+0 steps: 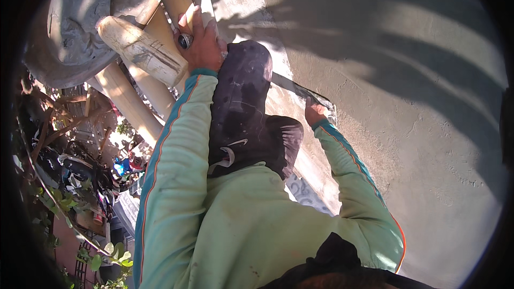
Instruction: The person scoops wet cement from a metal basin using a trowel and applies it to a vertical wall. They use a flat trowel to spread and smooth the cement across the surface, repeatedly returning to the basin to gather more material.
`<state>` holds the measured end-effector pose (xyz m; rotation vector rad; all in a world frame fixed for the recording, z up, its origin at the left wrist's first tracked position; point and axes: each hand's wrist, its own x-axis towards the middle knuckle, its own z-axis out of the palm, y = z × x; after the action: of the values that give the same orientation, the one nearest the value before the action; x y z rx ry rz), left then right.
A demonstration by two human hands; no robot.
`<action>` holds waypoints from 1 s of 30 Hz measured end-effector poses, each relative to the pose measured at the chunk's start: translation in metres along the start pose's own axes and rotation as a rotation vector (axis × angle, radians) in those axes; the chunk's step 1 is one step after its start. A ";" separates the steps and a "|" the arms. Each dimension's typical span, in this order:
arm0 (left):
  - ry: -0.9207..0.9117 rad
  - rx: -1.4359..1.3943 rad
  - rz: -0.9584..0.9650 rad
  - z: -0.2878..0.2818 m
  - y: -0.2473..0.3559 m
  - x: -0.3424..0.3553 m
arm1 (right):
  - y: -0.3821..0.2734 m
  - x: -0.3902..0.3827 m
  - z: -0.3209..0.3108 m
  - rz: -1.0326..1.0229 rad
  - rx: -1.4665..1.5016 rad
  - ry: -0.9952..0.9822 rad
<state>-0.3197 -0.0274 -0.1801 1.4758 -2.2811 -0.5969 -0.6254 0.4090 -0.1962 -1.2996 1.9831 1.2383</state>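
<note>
A: Where is the right hand point(316, 111), and is it closed?

B: Between two and three o'clock, curled closed on one end of a flat bar point(290, 85); the thumb shows, most of the other fingers are hidden

A: And the bar itself?

B: Between one and two o'clock, reaching from that hand toward the dark-trousered knee point(246, 61) near twelve. Grey plaster point(407, 155) spreads beyond it, out past three, with broad shadows across its upper part

A: What about the left hand point(202, 43)?

B: At eleven o'clock, loosely open, fingers stretched and a little apart, laid against a bamboo pole point(178, 1). A ring point(185, 40) sits on one finger

A: Anything near it?

B: A thick cut bamboo piece point(142, 51) at ten o'clock, and just past that a basin point(40, 64) holding wet grey mix point(88, 13)
</note>
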 end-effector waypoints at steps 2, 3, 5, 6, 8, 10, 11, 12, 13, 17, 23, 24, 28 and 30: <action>-0.041 0.050 -0.018 -0.004 0.001 0.000 | -0.030 0.039 -0.088 -0.020 -0.038 -0.124; -0.062 0.071 -0.032 -0.006 0.001 0.000 | -0.043 0.053 -0.147 -0.024 -0.060 -0.215; -0.048 0.021 -0.016 -0.006 0.003 0.006 | -0.052 0.081 -0.218 0.072 0.032 0.052; -0.046 -0.002 -0.005 -0.003 0.004 0.005 | -0.049 0.088 -0.259 0.066 0.001 0.179; 0.033 0.014 0.014 0.012 -0.005 -0.001 | -0.037 0.078 -0.342 0.035 -0.001 0.446; 0.035 0.001 0.023 0.017 -0.009 -0.002 | -0.011 0.053 -0.394 0.068 0.013 0.695; 0.016 -0.004 0.012 0.017 -0.009 -0.002 | 0.001 0.032 -0.416 0.086 0.085 0.788; -0.004 -0.011 0.004 0.015 -0.007 -0.002 | 0.012 0.008 -0.432 0.098 0.096 0.850; -0.024 -0.016 -0.007 0.014 -0.006 -0.001 | 0.021 -0.019 -0.443 0.133 0.088 0.878; -0.076 -0.013 -0.054 0.012 -0.007 -0.001 | 0.058 -0.133 -0.450 0.244 0.228 1.128; -0.061 0.029 -0.028 0.005 -0.001 0.000 | 0.082 -0.235 -0.389 0.301 1.016 1.623; -0.063 0.038 -0.020 0.004 0.000 0.000 | 0.080 -0.236 -0.384 0.283 1.101 1.597; -0.043 0.010 -0.003 -0.003 0.002 0.001 | 0.060 -0.185 -0.391 0.156 1.331 1.286; -0.026 0.005 0.019 0.000 0.001 0.002 | 0.049 -0.128 -0.397 0.030 1.308 1.083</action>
<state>-0.3212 -0.0288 -0.1795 1.4553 -2.3153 -0.6092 -0.5753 0.1325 0.1155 -1.1541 2.5620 -1.0276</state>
